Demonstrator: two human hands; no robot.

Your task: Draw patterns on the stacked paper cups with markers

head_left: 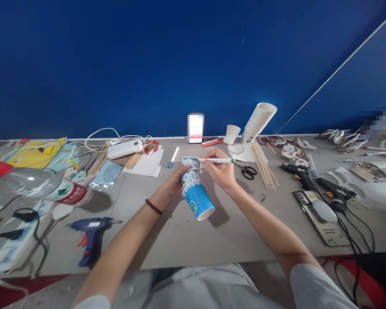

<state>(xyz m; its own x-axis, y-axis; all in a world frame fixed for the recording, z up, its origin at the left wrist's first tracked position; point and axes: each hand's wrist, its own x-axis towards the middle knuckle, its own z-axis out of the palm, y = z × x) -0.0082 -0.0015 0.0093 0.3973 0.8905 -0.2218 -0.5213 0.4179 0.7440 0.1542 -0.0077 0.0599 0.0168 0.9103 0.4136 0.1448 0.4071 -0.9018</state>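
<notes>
My left hand is closed around the upper part of joined paper cups, held tilted above the table. The lower cup is blue with a small green round mark, and the upper section carries a blue-and-white scale pattern. In my right hand is a white marker pen with a green end, its tip at the patterned cup near the top. A blue-capped marker lies on the table just beyond my left hand. Black scissors rest to the right of my right hand.
A stack of white paper cups leans at the back, beside wooden sticks. A blue glue gun, a bottle and a power strip are left. Black glue guns and a phone lie right.
</notes>
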